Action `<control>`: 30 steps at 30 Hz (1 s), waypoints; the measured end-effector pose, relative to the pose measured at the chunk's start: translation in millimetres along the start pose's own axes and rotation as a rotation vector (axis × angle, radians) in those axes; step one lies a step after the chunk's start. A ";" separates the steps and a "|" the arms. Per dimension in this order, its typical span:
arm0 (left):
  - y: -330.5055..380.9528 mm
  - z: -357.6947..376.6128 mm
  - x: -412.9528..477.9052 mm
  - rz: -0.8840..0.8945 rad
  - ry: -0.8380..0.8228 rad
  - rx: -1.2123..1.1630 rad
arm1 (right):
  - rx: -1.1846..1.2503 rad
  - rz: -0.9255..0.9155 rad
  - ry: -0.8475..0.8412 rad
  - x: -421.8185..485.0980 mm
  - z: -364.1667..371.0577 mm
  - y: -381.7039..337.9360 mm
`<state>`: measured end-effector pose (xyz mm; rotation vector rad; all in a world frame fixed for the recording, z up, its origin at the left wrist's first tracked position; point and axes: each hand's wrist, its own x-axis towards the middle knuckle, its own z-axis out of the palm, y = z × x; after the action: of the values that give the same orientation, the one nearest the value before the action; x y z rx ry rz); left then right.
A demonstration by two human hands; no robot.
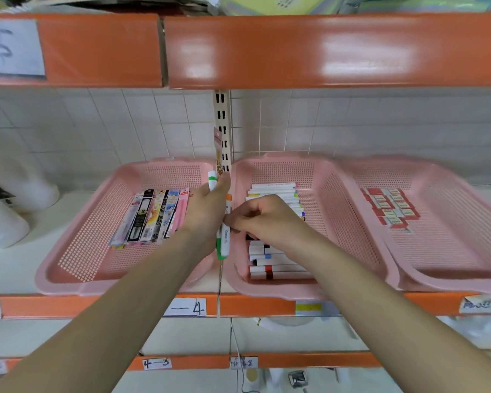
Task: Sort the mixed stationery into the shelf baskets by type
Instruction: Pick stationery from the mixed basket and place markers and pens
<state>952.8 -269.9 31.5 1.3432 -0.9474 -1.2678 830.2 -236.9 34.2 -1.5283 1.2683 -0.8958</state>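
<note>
Sorting is at the marker step: your left grip (207, 211) is closed around a bundle of markers (213, 181) with a carded pack (218, 148) standing up out of it, held over the gap between the left basket (68, 285) and the middle basket (338, 199). Your right grip (262, 218) has its fingers curled and, as far as can be seen, pinches the white-barrelled marker (224, 239) at the near side of the bundle, its green end hanging below your left palm. The middle basket already holds rows of loose markers (278, 268), the left one packaged pens (150, 219), and the right basket (451, 279) boxed erasers (389, 208), so this marker most likely belongs in the middle basket just under your right wrist. To finish the move, draw it free without loosening the rest, then lay it flat in line with the rows. The carded pack looks like a left-basket item for later. Both forearms reach forward and converge, the left palm turned inward, the right knuckles uppermost, wrist bent toward the left.
</note>
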 end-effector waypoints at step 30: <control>-10.9 -28.8 -34.7 -0.072 -0.233 -0.006 | -0.762 -0.038 0.023 11.2 -55.9 49.2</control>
<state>975.4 -229.9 25.3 1.2524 -1.0615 -1.5051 765.5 -260.9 4.2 -2.1261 1.7127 -0.4564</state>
